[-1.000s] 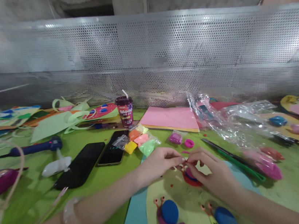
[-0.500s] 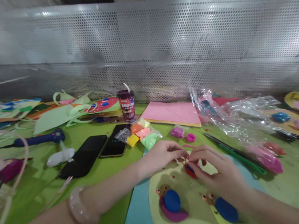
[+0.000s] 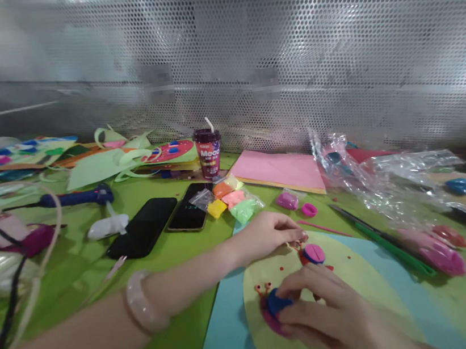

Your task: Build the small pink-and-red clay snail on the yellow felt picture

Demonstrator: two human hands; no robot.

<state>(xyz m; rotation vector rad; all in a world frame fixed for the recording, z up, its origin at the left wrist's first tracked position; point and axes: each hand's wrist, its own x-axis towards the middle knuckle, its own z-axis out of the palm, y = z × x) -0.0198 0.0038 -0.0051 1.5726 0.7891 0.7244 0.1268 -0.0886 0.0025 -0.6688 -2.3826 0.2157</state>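
Observation:
My left hand (image 3: 273, 235) is closed, its fingertips pinched at the eye stalks of a red clay snail (image 3: 314, 253). That snail has a blue shell topped by a scored pink disc. Lower down, my right hand (image 3: 339, 309) has its thumb and fingers round the blue shell of a purple clay snail (image 3: 277, 302), whose two eye stalks stand up. Both snails lie on a pale yellow oval sheet (image 3: 257, 277) over light blue paper (image 3: 220, 336). My right hand and forearm cover the oval's lower right part.
Behind the oval are bagged coloured clay (image 3: 236, 200), a pink clay ring (image 3: 308, 210) and two phones (image 3: 143, 229). Scissors with green handles (image 3: 390, 245) lie at the right beside plastic wrappers (image 3: 413, 173). A lidded cup (image 3: 208, 155) stands near the perforated metal panel (image 3: 243, 53).
My right hand has left the red snail and come down and left onto the purple snail's shell. My left hand stays at the red snail. The view has shifted slightly.

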